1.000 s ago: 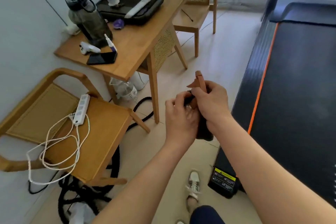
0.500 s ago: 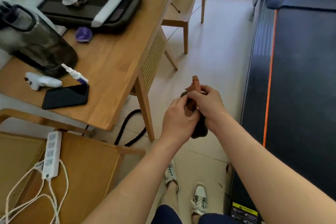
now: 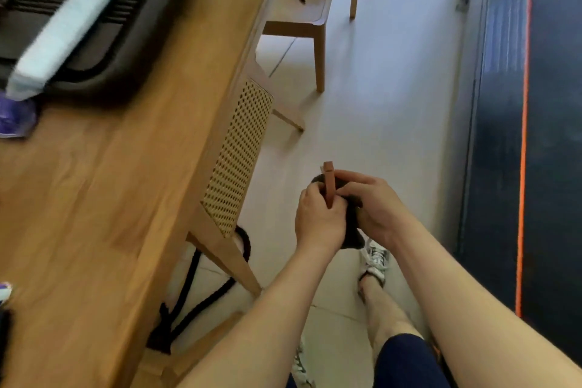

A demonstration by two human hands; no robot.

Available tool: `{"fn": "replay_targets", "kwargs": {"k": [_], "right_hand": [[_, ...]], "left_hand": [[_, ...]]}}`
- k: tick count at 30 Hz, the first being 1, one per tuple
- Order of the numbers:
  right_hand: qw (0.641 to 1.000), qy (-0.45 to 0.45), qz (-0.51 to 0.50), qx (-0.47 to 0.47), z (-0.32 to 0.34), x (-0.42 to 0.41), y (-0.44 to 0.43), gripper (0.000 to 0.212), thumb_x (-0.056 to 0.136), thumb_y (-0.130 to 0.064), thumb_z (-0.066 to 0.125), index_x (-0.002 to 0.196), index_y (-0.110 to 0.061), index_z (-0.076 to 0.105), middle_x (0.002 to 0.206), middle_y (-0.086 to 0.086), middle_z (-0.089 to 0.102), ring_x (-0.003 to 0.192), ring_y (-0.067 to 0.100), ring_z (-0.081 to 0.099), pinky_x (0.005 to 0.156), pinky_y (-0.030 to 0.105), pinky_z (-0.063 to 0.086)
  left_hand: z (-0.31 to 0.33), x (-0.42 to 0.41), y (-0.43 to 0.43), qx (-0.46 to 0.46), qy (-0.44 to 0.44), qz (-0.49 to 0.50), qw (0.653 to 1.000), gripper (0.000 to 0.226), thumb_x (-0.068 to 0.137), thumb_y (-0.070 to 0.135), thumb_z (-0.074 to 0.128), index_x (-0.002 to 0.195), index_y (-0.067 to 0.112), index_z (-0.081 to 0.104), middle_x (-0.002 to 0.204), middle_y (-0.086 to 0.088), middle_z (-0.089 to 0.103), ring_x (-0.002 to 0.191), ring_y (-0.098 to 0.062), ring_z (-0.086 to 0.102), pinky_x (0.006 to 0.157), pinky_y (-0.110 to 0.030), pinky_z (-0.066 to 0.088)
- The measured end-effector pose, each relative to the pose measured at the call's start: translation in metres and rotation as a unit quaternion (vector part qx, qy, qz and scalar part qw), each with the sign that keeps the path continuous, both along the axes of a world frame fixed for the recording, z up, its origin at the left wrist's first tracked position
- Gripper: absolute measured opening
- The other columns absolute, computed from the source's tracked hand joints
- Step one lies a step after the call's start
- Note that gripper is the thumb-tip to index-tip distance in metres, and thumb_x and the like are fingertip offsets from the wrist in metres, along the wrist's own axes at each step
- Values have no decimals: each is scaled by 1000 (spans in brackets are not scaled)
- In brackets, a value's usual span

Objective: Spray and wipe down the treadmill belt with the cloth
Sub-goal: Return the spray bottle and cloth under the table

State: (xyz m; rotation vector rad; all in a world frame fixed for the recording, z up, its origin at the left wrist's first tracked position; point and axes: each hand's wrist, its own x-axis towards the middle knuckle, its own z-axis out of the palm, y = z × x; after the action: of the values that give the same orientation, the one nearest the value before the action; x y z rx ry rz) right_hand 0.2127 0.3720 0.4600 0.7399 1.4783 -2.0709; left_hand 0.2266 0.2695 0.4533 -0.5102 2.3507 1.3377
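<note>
Both hands meet over the floor: the left hand pinches an upright brown strip in its grip, and the right hand closes its grip round the dark bundle beneath. The tabletop lies left; the treadmill belt runs right, well apart.

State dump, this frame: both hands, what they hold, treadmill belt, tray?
left hand: pinches the brown strip.
right hand: grips the dark bundle.
brown strip: upright, between both hands.
dark bundle: held over the floor, off the belt.
treadmill belt: neither hand touches it.
black tray: flat on the table, white bar across it.
</note>
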Motion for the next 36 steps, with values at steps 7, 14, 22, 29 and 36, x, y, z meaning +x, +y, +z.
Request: {"fn": "replay_targets", "kwargs": {"k": [7,14,22,29,36], "right_hand": [[999,-28,17,21,-141,-125,14,36,87,15,49,109,-6,68,105,13,74,93,32,73,76,40,61],[999,-34,12,26,-312,-204,-40,30,84,14,55,104,-7,63,89,16,71,59,22,69,53,28,54],[1000,-7,1,-4,-436,-262,-115,16,87,-3,65,94,-16,69,93,13,67,81,27,65,72,38,57],[997,18,19,-66,-473,-302,-152,19,89,-3,62,86,-21,70,88,10,68,84,25,62,77,36,52],[976,-38,-4,-214,-469,-321,-177,23,93,4,56,95,-15,69,98,15,66,81,24,61,61,31,51]], "left_hand": [[-130,-122,-8,31,-41,63,997,21,88,21,71,106,23,61,95,12,63,87,-5,60,71,-20,47],[-302,-203,-61,-29,-4,80,996,17,90,17,69,105,20,76,88,5,73,86,-13,67,74,-25,51],[-410,-260,-171,-121,135,214,960,20,95,13,62,85,28,71,79,15,70,76,3,64,71,-16,46],[-456,-288,-244,-144,182,300,925,12,98,11,58,94,18,67,74,8,64,69,-5,61,61,-14,47],[-451,-298,-271,-340,138,225,903,42,91,11,63,131,21,54,132,-2,56,124,-22,49,100,-34,41]]}}
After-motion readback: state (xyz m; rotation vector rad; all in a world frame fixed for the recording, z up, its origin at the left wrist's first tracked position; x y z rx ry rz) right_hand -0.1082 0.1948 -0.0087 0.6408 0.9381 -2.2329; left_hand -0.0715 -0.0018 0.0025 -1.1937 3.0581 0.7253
